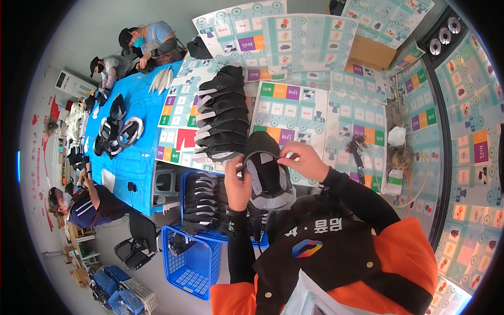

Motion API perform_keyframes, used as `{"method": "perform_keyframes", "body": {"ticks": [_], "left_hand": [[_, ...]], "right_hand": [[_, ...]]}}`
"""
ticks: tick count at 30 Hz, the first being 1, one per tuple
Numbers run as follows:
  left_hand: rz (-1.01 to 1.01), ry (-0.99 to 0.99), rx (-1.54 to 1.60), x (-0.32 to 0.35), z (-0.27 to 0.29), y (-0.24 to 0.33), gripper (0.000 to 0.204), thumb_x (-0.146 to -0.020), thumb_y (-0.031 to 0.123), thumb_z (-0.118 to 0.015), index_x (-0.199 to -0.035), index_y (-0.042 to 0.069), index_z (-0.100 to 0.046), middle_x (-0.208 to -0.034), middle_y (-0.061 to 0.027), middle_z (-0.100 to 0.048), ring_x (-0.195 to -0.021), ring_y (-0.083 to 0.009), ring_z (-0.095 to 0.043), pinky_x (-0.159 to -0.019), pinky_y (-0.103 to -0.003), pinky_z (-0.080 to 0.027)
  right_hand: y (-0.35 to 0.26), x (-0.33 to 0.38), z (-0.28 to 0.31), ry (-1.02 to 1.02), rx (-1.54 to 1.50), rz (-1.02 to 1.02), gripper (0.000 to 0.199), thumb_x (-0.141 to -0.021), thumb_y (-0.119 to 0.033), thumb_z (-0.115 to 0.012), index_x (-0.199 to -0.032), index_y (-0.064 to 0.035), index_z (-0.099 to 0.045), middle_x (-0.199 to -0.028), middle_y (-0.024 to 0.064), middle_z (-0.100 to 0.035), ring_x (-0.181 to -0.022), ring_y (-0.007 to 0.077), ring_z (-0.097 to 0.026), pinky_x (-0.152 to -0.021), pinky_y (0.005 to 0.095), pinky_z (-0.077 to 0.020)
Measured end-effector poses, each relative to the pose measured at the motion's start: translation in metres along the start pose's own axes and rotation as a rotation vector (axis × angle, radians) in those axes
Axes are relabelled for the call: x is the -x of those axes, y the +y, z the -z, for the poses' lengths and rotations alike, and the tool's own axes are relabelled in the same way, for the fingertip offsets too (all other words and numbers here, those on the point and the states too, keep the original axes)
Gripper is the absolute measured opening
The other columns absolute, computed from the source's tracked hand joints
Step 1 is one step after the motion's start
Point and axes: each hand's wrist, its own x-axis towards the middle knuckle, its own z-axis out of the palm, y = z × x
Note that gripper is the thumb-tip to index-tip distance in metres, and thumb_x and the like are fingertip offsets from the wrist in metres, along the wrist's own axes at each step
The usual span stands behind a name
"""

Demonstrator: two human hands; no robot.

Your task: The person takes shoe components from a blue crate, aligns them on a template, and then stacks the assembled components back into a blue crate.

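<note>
A black and grey shoe upper (268,176) is held in front of my chest, its dark opening facing up. My left hand (238,185) grips its left edge, the thumb near the rim. On the other side, my right hand (304,160) pinches the right edge between thumb and fingers. Just beyond, a row of overlapping black shoe uppers (224,115) with grey edges lies along the table (294,118), which is covered with printed sheets. The upper's far end hangs over the near part of that table.
Below the table's left side stands a blue basket (184,202) of stacked uppers, with another blue basket (191,286) nearer. More uppers (116,128) lie on a blue-covered table (137,100), where several people work. A black chair (137,239) stands left. A small tool (358,160) lies right.
</note>
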Motion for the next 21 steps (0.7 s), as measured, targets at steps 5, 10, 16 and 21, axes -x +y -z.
{"method": "perform_keyframes", "body": {"ticks": [5,10,16,21], "left_hand": [[0.101,-0.016,0.054,0.002,-0.013,0.025,0.036,-0.091,0.003,-0.074,-0.126,0.003,-0.067,-0.117,-0.0112,-0.060,-0.097,-0.0209,-0.064,-0.078,-0.030,-0.054],[0.084,0.035,0.288,0.004,-0.028,0.000,0.028,-0.093,0.001,-0.072,-0.121,0.002,-0.072,-0.116,-0.0068,-0.059,-0.098,-0.0147,-0.058,-0.084,-0.025,-0.048],[0.138,0.069,0.349,0.005,-0.051,-0.007,0.014,-0.097,0.002,-0.069,-0.109,-0.001,-0.072,-0.106,-0.0066,-0.064,-0.096,-0.0154,-0.058,-0.084,-0.025,-0.046],[0.610,-0.111,0.961,-0.006,-0.045,-0.001,0.018,-0.107,0.016,-0.060,-0.106,0.000,-0.069,-0.101,-0.0047,-0.071,-0.089,-0.0127,-0.065,-0.082,-0.026,-0.051]], "right_hand": [[0.001,0.015,-0.003,0.344,-0.041,0.125,0.014,-0.097,-0.009,-0.070,-0.104,-0.0036,-0.058,-0.115,0.0083,-0.066,-0.100,0.0219,-0.066,-0.082,0.0318,-0.0560],[-0.003,0.022,0.012,0.284,-0.134,0.165,0.009,-0.099,-0.004,-0.066,-0.105,-0.0022,-0.059,-0.120,0.0099,-0.065,-0.104,0.0180,-0.064,-0.092,0.0310,-0.0540],[0.002,0.028,0.026,0.241,-0.249,0.015,0.008,-0.100,-0.002,-0.064,-0.106,-0.0023,-0.059,-0.107,0.0042,-0.066,-0.095,0.0109,-0.060,-0.085,0.0281,-0.0522],[0.017,0.017,0.047,0.040,-0.490,-0.137,0.010,-0.097,-0.001,-0.065,-0.093,-0.0057,-0.057,-0.083,-0.0048,-0.057,-0.077,0.0049,-0.050,-0.067,0.0229,-0.0425]]}}
